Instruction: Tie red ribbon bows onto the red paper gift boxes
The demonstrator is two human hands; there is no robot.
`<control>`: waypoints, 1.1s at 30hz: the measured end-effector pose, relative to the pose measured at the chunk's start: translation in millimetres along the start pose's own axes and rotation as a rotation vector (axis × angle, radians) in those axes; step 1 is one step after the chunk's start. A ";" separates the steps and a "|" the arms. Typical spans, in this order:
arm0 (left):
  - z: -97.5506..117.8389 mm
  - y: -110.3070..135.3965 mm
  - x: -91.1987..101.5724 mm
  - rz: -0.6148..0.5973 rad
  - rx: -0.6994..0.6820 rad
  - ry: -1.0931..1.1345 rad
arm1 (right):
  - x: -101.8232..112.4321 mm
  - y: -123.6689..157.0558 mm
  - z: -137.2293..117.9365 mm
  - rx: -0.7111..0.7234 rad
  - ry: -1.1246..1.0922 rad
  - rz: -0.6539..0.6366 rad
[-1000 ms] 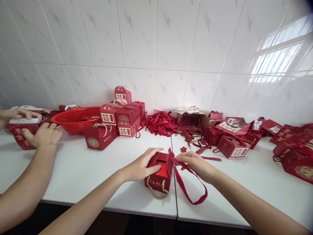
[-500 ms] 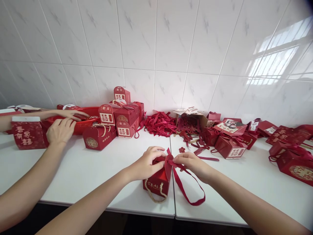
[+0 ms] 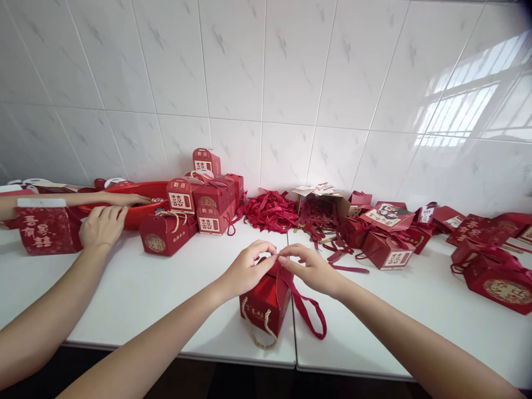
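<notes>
In front of me a red gift box (image 3: 265, 305) with a twisted gold cord handle (image 3: 262, 342) stands on the white table near its front edge. My left hand (image 3: 251, 269) is over the top of the box, thumb and fingers pinched at the upper flap. Opposite it, my right hand (image 3: 310, 266) pinches the red ribbon (image 3: 310, 316) at the same spot, and the fingertips of both hands nearly meet. A loop of the ribbon hangs down the box's right side. The fingers hide the exact place where ribbon and flap meet.
A co-worker's hands (image 3: 103, 224) are at a red basket (image 3: 135, 220) on the left, by another red box (image 3: 49, 228). Stacked gift boxes (image 3: 214, 197), a ribbon pile (image 3: 270, 210) and an open carton (image 3: 343, 208) line the wall. More finished-looking boxes (image 3: 388, 249) stand right.
My right hand has moved left and up to meet my left hand at the box top. The ribbon loop has become smaller. The co-worker's far hand has shifted slightly at the basket.
</notes>
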State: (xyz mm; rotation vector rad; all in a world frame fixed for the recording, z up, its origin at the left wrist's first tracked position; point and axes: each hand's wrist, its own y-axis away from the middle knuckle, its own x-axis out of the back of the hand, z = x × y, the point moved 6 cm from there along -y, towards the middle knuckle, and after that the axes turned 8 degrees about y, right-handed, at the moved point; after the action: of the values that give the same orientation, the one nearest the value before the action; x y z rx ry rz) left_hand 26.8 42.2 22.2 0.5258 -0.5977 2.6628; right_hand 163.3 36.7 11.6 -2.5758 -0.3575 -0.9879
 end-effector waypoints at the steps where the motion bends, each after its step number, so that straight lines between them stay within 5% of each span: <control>1: 1.7 -0.7 1.6 0.014 -0.010 0.001 | -1.6 -2.6 -2.5 0.002 -0.031 -0.012; 6: 2.1 3.5 16.5 0.061 -0.038 -0.008 | 9.3 -9.0 -13.7 0.035 -0.225 0.045; 11: -29.4 19.6 16.8 -0.065 0.086 -0.086 | 69.3 12.9 -44.3 0.169 -0.466 0.301; 14: -47.7 28.6 9.5 -0.041 0.201 0.022 | 103.6 39.3 -70.7 0.352 -0.571 0.507; 16: -52.0 31.3 4.3 0.023 0.244 0.162 | 108.0 52.3 -79.6 0.401 -0.598 0.589; 18: -51.9 31.4 1.0 0.109 0.262 0.325 | 92.9 53.5 -77.8 0.338 -0.596 0.562; 26: -46.5 36.4 -7.2 0.295 0.314 0.805 | -26.8 0.6 -18.2 -0.139 -0.629 0.064; 33: -47.2 43.4 -14.3 0.286 0.336 0.932 | -44.3 -11.6 -10.6 -0.262 -0.456 -0.211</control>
State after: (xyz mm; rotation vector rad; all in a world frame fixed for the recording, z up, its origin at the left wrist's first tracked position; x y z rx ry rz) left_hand 8.1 23.8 -38.0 -0.7667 0.0658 2.8549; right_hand 120.8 38.1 -8.6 -3.0475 -0.6686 -0.5232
